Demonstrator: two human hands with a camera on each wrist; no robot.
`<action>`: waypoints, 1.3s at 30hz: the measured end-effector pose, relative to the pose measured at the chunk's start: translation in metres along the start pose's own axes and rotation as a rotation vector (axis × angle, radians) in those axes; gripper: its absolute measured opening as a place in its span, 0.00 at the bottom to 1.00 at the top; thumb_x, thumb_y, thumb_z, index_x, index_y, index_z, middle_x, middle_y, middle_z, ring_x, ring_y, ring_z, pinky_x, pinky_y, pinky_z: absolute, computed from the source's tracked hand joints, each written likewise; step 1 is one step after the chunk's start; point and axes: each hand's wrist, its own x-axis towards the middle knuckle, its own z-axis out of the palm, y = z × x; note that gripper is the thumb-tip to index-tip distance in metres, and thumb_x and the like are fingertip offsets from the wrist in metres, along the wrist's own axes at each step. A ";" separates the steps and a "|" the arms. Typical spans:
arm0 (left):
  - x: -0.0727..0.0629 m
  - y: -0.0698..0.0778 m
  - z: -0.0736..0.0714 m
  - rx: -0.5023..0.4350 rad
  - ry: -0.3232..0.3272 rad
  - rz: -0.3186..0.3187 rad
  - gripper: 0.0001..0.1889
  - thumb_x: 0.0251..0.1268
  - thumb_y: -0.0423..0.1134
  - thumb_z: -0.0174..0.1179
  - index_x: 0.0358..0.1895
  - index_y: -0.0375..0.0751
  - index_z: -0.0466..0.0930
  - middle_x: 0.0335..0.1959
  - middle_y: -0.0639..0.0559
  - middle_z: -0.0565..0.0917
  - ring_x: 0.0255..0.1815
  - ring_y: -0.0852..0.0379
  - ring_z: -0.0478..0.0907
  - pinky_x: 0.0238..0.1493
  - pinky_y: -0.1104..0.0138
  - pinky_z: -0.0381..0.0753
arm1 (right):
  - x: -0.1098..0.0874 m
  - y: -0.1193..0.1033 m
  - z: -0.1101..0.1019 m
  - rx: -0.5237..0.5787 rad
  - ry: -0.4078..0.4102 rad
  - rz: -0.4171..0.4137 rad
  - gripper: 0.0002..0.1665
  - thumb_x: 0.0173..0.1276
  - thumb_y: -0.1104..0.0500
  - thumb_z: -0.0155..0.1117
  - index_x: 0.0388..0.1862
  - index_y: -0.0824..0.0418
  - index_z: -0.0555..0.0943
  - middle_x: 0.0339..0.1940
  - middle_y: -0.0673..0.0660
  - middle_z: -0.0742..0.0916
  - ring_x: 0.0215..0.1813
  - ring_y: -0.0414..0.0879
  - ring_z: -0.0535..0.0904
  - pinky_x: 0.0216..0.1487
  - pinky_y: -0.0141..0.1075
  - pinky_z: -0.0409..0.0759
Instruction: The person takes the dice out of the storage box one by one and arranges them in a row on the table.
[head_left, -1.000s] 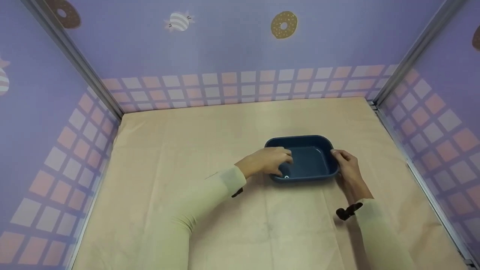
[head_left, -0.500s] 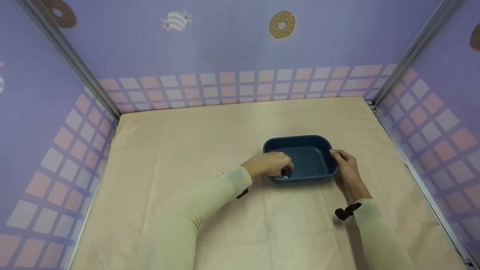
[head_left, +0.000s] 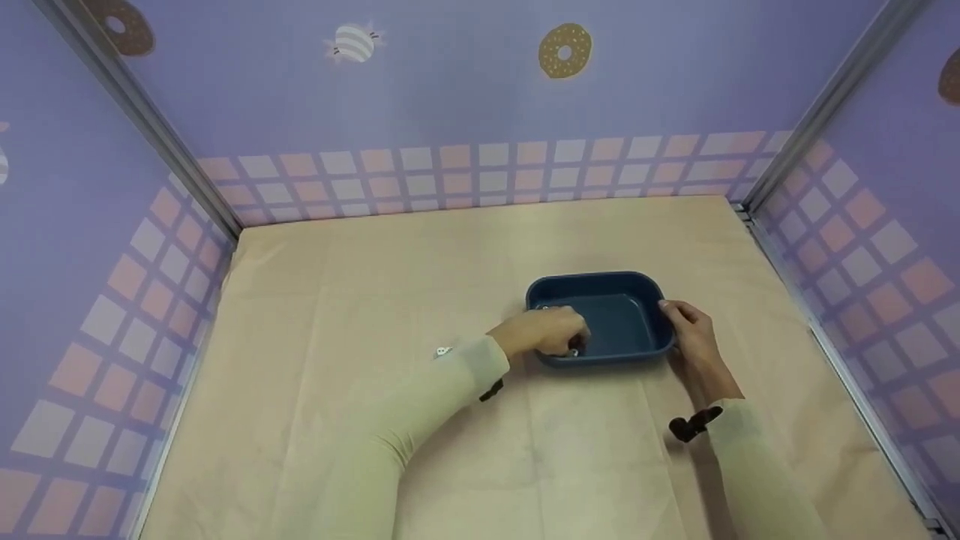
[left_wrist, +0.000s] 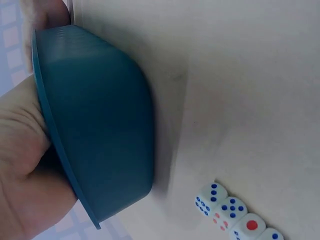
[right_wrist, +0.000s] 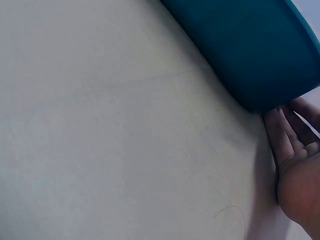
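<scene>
A dark blue rectangular tub (head_left: 615,322) stands on the cloth, right of the middle in the head view. My left hand (head_left: 544,330) reaches over its left rim, fingers curled down inside. Small white pieces (head_left: 575,352) show by those fingers; whether they pinch one is hidden. In the left wrist view the left palm (left_wrist: 25,160) lies over the rim. My right hand (head_left: 694,334) grips the tub's right edge, thumb on the rim and fingers outside, below it in the right wrist view. Several white dice (left_wrist: 232,212) sit in a row on the cloth, mostly hidden behind the left sleeve in the head view.
A beige cloth (head_left: 360,285) with faint creases covers the table. Purple panels (head_left: 465,82) with pastel checks enclose the back and both sides, joined by grey metal posts (head_left: 142,112). Dark straps (head_left: 694,424) show at both wrists.
The left hand has shifted slightly right inside the tub and its fingers have curled in. The dice have come into sight past the left sleeve. The right hand and tub stay in place.
</scene>
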 end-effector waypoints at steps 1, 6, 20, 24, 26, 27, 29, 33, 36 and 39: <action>-0.002 0.000 -0.001 -0.007 0.012 0.002 0.06 0.77 0.34 0.63 0.48 0.45 0.89 0.40 0.55 0.87 0.38 0.61 0.81 0.41 0.69 0.82 | 0.003 0.004 -0.001 -0.005 0.004 -0.006 0.32 0.81 0.46 0.64 0.67 0.72 0.78 0.53 0.54 0.86 0.49 0.42 0.82 0.48 0.31 0.84; -0.018 -0.004 -0.011 -0.035 0.084 0.025 0.08 0.77 0.40 0.65 0.51 0.44 0.89 0.41 0.55 0.87 0.40 0.61 0.83 0.44 0.69 0.83 | 0.011 0.017 -0.001 -0.067 0.030 -0.030 0.36 0.80 0.41 0.63 0.69 0.68 0.79 0.58 0.54 0.84 0.53 0.41 0.81 0.51 0.28 0.82; -0.134 -0.061 -0.027 -0.157 0.315 -0.124 0.05 0.72 0.37 0.68 0.46 0.40 0.87 0.43 0.50 0.84 0.46 0.53 0.83 0.51 0.67 0.82 | -0.014 -0.020 0.005 -0.068 -0.048 0.012 0.34 0.84 0.46 0.59 0.72 0.73 0.74 0.71 0.67 0.77 0.65 0.50 0.77 0.60 0.31 0.80; -0.167 -0.076 -0.018 -0.213 0.359 -0.188 0.05 0.73 0.36 0.68 0.45 0.39 0.86 0.43 0.48 0.84 0.47 0.49 0.83 0.51 0.62 0.83 | -0.013 -0.019 0.003 -0.062 -0.051 0.026 0.34 0.83 0.46 0.59 0.71 0.73 0.75 0.70 0.65 0.78 0.65 0.49 0.77 0.59 0.30 0.80; -0.180 -0.082 -0.012 -0.240 0.376 -0.216 0.05 0.72 0.35 0.69 0.45 0.39 0.86 0.43 0.48 0.84 0.47 0.48 0.83 0.51 0.61 0.83 | -0.011 -0.017 0.001 -0.053 -0.051 0.036 0.33 0.83 0.46 0.60 0.71 0.72 0.75 0.69 0.64 0.78 0.64 0.48 0.77 0.58 0.29 0.79; -0.186 -0.085 -0.009 -0.250 0.381 -0.231 0.05 0.72 0.35 0.69 0.45 0.39 0.86 0.43 0.48 0.84 0.47 0.49 0.83 0.51 0.60 0.83 | -0.011 -0.016 0.001 -0.048 -0.053 0.043 0.33 0.83 0.45 0.60 0.71 0.72 0.75 0.69 0.63 0.78 0.65 0.48 0.77 0.58 0.29 0.79; -0.197 -0.089 -0.002 -0.272 0.387 -0.264 0.05 0.72 0.35 0.69 0.45 0.39 0.86 0.43 0.48 0.84 0.47 0.49 0.83 0.51 0.60 0.83 | -0.008 -0.013 -0.001 -0.042 -0.062 0.052 0.34 0.83 0.45 0.60 0.71 0.71 0.75 0.69 0.62 0.78 0.65 0.47 0.76 0.59 0.28 0.79; -0.215 -0.096 0.013 -0.306 0.387 -0.327 0.06 0.71 0.35 0.69 0.46 0.39 0.87 0.44 0.50 0.84 0.47 0.50 0.82 0.52 0.59 0.83 | -0.006 -0.010 -0.003 -0.039 -0.082 0.036 0.35 0.83 0.44 0.59 0.72 0.71 0.75 0.69 0.63 0.78 0.65 0.47 0.77 0.59 0.29 0.80; -0.225 -0.100 0.022 -0.317 0.397 -0.357 0.06 0.71 0.35 0.70 0.47 0.40 0.87 0.44 0.51 0.84 0.47 0.50 0.81 0.52 0.59 0.83 | -0.006 -0.009 -0.004 -0.044 -0.090 0.020 0.35 0.83 0.44 0.60 0.72 0.72 0.75 0.70 0.65 0.78 0.65 0.48 0.77 0.58 0.30 0.79; -0.234 -0.103 0.029 -0.323 0.416 -0.380 0.06 0.70 0.34 0.69 0.47 0.39 0.87 0.43 0.50 0.84 0.47 0.50 0.82 0.52 0.58 0.83 | -0.001 -0.006 -0.004 -0.041 -0.108 0.045 0.36 0.83 0.44 0.59 0.74 0.71 0.73 0.74 0.65 0.76 0.68 0.47 0.76 0.58 0.29 0.79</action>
